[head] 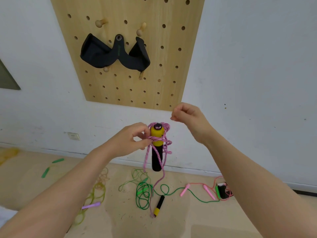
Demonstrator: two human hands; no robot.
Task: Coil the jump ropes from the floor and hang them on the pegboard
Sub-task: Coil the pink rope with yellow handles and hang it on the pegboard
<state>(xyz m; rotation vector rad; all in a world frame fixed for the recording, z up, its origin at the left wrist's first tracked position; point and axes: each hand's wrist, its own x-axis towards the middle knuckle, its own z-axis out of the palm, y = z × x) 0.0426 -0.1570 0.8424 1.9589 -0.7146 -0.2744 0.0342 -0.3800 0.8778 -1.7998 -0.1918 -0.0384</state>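
My left hand (132,139) grips a yellow and black jump-rope handle (156,148) held upright, with pink braided rope (161,140) wound in loops around its yellow top. A strand of that rope hangs down to the second yellow and black handle (159,206) lying on the floor. My right hand (186,117) is raised just right of the handle, fingers curled shut; whether a strand is pinched in it cannot be seen. The wooden pegboard (173,57) hangs on the wall above, with several pegs (100,23).
A black strap item (113,54) hangs on the pegboard. On the floor lie a green rope (142,194), a rope with pink handles (208,191), a yellow-green rope (96,191) with a purple handle (91,205), green handles (45,172) at left, and a wall socket (73,136).
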